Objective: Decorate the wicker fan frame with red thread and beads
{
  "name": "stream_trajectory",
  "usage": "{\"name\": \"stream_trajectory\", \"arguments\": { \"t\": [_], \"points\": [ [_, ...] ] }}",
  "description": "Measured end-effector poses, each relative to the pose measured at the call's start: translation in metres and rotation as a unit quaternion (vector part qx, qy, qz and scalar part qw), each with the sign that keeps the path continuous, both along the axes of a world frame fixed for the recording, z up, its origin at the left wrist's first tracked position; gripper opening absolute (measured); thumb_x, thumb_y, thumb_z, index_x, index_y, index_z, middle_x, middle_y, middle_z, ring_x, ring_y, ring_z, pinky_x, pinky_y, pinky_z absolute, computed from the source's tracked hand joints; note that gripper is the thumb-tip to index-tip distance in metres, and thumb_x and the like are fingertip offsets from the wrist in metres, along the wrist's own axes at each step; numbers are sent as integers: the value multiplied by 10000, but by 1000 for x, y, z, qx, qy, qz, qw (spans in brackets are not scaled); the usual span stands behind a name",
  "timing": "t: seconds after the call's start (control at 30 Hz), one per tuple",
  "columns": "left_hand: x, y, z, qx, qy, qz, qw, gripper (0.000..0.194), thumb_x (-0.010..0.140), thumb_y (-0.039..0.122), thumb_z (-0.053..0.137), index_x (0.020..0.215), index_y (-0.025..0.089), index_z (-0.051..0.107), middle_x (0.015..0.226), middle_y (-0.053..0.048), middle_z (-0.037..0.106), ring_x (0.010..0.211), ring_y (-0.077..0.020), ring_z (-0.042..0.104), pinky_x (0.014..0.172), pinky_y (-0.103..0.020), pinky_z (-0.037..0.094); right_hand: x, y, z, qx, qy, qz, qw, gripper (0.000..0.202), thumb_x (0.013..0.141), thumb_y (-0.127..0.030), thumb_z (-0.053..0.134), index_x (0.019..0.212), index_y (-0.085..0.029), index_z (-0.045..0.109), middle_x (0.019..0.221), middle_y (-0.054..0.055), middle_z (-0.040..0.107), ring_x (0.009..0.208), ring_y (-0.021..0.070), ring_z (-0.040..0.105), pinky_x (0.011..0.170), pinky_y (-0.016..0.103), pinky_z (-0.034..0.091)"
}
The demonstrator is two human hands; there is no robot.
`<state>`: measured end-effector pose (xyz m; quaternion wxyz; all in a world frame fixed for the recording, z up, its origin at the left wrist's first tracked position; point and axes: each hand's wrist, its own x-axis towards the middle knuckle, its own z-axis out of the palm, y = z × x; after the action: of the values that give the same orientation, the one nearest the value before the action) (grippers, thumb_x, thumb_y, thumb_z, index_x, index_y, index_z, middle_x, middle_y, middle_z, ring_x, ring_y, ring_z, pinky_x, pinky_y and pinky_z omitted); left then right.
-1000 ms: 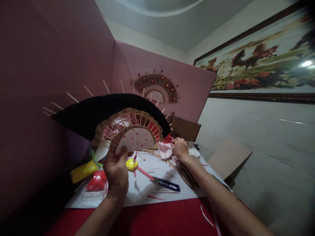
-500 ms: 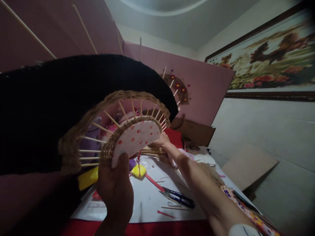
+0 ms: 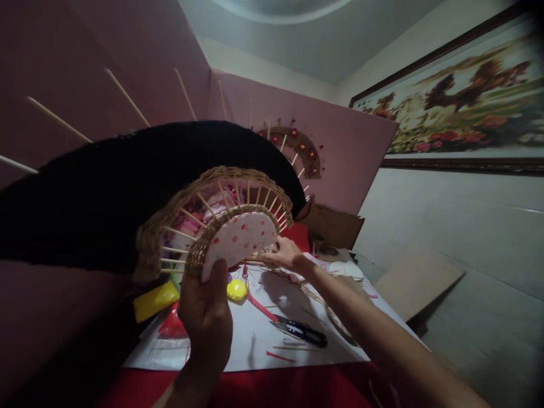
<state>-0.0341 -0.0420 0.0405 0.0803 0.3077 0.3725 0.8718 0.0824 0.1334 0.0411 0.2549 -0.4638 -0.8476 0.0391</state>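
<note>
Fan [image 3: 178, 164] is in my left hand [image 3: 208, 303], raised above the table and tilted, so that its wide black band [image 3: 221, 144] spreads up and to the left side. My left thumb lies on the front of the small half-circle [image 3: 240, 235], which is white with red dots, and the other fingers go behind it, so this hand is closed firmly around the lower left corner. Between the woven brown edge of the black band and the half-circle, thin pale sticks [image 3: 209, 205] stand like rays; more stick ends come out beyond the black.

My right hand [image 3: 287, 252] is at the lower right corner of the half-circle, with the thumb up by its edge and the fingers bent below. I cannot tell if they pinch something.

Under the fan a white sheet [image 3: 229, 350] lies over red cloth [image 3: 272, 390]. On this sheet are a round yellow packet [image 3: 237, 290], a red strip [image 3: 261, 307] and dark snips [image 3: 300, 330], whose tips are close to the end of the strip. To the left, a yellow bag [image 3: 156, 300] is just beside a red packet [image 3: 173, 322]. Behind, a smaller flowered fan [image 3: 304, 146] is on the pink panel [image 3: 348, 153].
</note>
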Motion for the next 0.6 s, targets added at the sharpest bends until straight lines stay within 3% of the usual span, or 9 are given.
{"name": "stream_trajectory", "arguments": {
  "t": [0.1,0.2,0.27,0.33,0.4,0.5,0.6],
  "points": [
    [2,1,0,9,2,-32,999,408,815,296,625,1217,251,577,1169,-34,633,1063,-200,583,920,-279,463,10,-25,-12,1,-37,12,999,455,692,-431,691,1097,-231,634,963,18,690,838,173,615,701,235,446],
    [3,5,-4,-9,-6,-109,994,436,802,321,637,1226,254,565,1163,-31,636,1039,-195,599,865,-266,492,16,-46,-19,24,-65,-25,997,463,729,-475,665,1051,-142,655,1053,129,663,977,253,579,806,317,434],
    [4,10,-11,-35,-24,-173,984,419,785,353,649,1182,238,580,1067,-31,670,933,-190,636,780,-272,520,20,-61,-23,39,-83,-57,994,426,774,-486,623,948,-102,685,1004,192,664,994,312,563,845,390,408],
    [5,16,-20,-58,-46,-245,967,372,773,378,658,1099,209,599,944,-23,692,795,-168,658,721,-277,527,27,-80,-28,60,-108,-68,990,354,811,-404,605,998,-112,674,1015,198,664,1007,324,556,875,420,379],
    [6,22,-28,-73,-71,-293,951,345,756,391,671,1022,182,602,848,-14,695,706,-150,658,696,-283,526,34,-101,-34,111,-186,-55,975,338,832,-308,573,1102,-113,628,1097,210,638,988,325,567,807,413,404],
    [6,28,-35,-89,-141,-339,926,363,690,380,721,947,157,595,777,-13,695,648,-144,655,658,-281,528,45,-125,-42,122,-248,-24,961,158,828,-214,536,864,-150,675,895,150,681,859,288,598,712,368,412],
    [6,32,-37,-93,-184,-351,913,413,613,322,769,942,140,597,747,-23,697,605,-146,649,605,-270,530,54,-132,-45,110,-235,-31,965,152,840,-208,518,812,-173,663,831,102,679,801,241,606,641,312,401]
  ]
}}
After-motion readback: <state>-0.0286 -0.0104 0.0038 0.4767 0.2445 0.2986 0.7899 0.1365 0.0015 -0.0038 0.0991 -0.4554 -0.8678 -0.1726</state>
